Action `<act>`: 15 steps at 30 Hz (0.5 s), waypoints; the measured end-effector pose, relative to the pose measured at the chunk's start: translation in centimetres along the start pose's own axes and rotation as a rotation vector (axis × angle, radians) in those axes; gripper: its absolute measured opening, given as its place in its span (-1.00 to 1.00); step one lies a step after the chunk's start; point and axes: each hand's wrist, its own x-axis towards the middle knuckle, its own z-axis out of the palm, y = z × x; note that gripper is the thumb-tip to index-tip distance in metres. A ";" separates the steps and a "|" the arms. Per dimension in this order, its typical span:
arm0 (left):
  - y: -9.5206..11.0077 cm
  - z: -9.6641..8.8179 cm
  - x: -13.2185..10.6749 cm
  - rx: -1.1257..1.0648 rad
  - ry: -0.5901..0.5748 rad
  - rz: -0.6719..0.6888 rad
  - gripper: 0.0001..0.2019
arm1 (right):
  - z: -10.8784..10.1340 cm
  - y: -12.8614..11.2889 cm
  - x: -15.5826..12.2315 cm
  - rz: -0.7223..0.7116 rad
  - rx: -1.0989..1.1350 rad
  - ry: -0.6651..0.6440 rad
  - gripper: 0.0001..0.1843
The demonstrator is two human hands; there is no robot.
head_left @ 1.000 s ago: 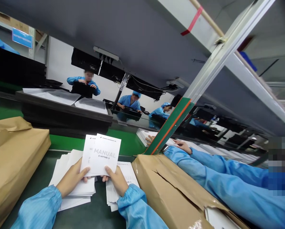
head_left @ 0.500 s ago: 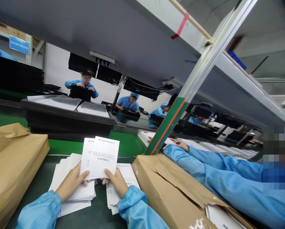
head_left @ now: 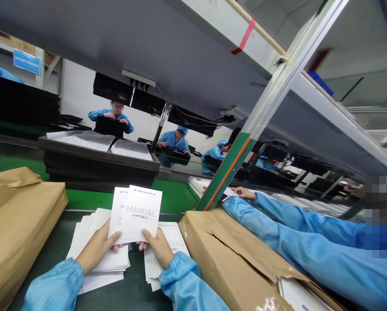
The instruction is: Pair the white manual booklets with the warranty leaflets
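My right hand (head_left: 159, 248) pinches a white manual (head_left: 143, 218), thumb on its front, with "MANUAL" and "HYTAB" printed on the cover. My left hand (head_left: 98, 246) grips a second white printed leaflet (head_left: 116, 216), which lies partly behind the manual, so most of its print is hidden. Both are held upright, overlapping, above the dark green work surface (head_left: 109, 298). Beneath my left hand is a loose pile of white papers (head_left: 83, 233). A smaller stack of manuals (head_left: 177, 237) rests under and beside my right hand.
Brown paper packages stand at the left (head_left: 25, 224) and right (head_left: 225, 255); the right one is torn, with white papers inside. Behind runs a green belt bearing stacked black trays (head_left: 99, 164). A slanted post (head_left: 228, 168) rises beside a co-worker's sleeves (head_left: 293, 224). A shelf hangs overhead.
The stacked black trays have shifted a little to the right along the belt, and a white box edge has appeared at far left. My hands and the papers stay in place.
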 end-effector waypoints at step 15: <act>0.3 0.1 0.0 0.012 0.000 -0.007 -0.55 | 0.0 -0.2 -0.1 -0.001 -0.028 0.004 -0.51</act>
